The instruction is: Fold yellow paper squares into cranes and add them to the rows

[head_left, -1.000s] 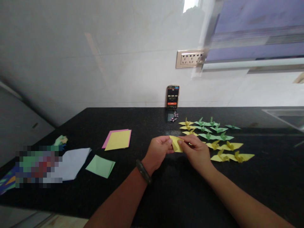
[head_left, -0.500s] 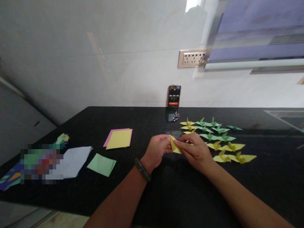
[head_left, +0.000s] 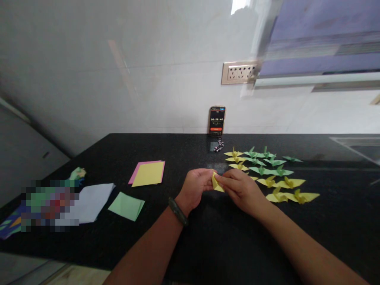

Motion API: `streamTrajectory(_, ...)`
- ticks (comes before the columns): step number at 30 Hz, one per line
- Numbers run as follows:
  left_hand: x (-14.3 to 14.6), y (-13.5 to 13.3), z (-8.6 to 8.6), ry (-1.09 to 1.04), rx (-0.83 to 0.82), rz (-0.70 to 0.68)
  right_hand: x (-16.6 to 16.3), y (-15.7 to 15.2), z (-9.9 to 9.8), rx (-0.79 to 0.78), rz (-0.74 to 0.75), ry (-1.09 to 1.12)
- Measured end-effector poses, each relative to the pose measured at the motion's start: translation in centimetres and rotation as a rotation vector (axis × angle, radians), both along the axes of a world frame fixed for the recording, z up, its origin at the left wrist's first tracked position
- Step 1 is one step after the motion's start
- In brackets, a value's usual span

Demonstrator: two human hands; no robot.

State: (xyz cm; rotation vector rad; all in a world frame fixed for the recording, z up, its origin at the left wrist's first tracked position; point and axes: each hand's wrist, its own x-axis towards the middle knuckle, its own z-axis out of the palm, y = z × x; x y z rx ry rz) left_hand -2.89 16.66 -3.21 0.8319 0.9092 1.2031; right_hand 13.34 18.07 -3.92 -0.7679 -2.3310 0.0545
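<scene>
A small folded piece of yellow origami paper (head_left: pixel 217 184) is held over the dark counter between both hands. My left hand (head_left: pixel 194 187), with a dark bangle (head_left: pixel 178 211) on its wrist, grips the paper's left side. The fingers of my right hand (head_left: pixel 242 190) pinch it from the right and cover part of it. Just beyond my right hand, folded yellow paper cranes (head_left: pixel 298 195) and green paper cranes (head_left: pixel 261 170) stand in rows; some are partly hidden behind the hand.
Left of my hands lie a yellow sheet (head_left: pixel 148 174) on a pink one, a folded green sheet (head_left: pixel 127 206) and white paper (head_left: pixel 92 202). A phone (head_left: pixel 216 120) showing a timer leans on the wall behind a string of beads (head_left: pixel 219 145). A blurred colourful pile is far left.
The fingers of my right hand have drawn closer together on the yellow paper, and less of it shows. My left hand has barely moved.
</scene>
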Motion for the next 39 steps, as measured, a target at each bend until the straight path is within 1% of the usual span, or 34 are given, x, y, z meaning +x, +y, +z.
streamTrajectory(6,0.3,0.1,-0.5,0.040,0.040,0.079,-0.1,-0.5,0.6,-0.048,0.034,-0.016)
streamTrajectory(9,0.4,0.0,-0.6,0.085,0.038,0.101,-0.4,-0.9,0.8,-0.146,0.059,0.060)
streamTrajectory(10,0.5,0.0,-0.6,0.102,0.034,0.105,-0.6,-1.0,0.8,-0.215,0.055,0.118)
streamTrajectory(12,0.5,0.0,-0.6,0.138,0.038,0.112,-1.0,-1.0,0.6,-0.413,0.018,0.291)
streamTrajectory(14,0.5,0.0,-0.6,0.184,0.061,0.126,-1.5,-0.9,0.2,-0.648,-0.088,0.522)
streamTrajectory(15,0.5,0.0,-0.6,0.207,0.075,0.138,-1.6,-0.8,0.0,-0.758,-0.104,0.605)
streamTrajectory(17,0.5,0.0,-0.7,0.236,0.094,0.157,-1.8,-0.6,-0.3,-0.935,-0.123,0.649)
streamTrajectory(19,0.5,0.1,-0.9,0.254,0.105,0.165,-1.8,-0.4,-0.3,-1.041,-0.130,0.629)
streamTrajectory(21,0.5,0.1,-1.0,0.286,0.110,0.175,-1.7,-0.5,-0.1,-1.084,-0.126,0.604)
streamTrajectory(23,0.5,0.1,-1.0,0.327,0.112,0.191,-1.7,-0.5,0.1,-1.086,-0.112,0.585)
streamTrajectory(28,0.7,0.0,-1.0,0.401,0.141,0.225,-1.6,-0.5,-0.1,-0.996,-0.133,0.513)
streamTrajectory(30,0.8,-0.1,-1.0,0.442,0.165,0.249,-1.6,-0.4,-0.3,-0.986,-0.125,0.491)
streamTrajectory(33,0.8,-0.2,-0.9,0.502,0.207,0.286,-1.7,-0.6,-0.4,-1.050,-0.088,0.516)
streamTrajectory(36,0.9,-0.3,-0.9,0.528,0.232,0.287,-1.8,-0.9,-0.3,-1.122,-0.061,0.517)
streamTrajectory(39,0.9,-0.4,-1.0,0.537,0.267,0.276,-1.9,-1.0,-0.3,-1.088,-0.086,0.439)
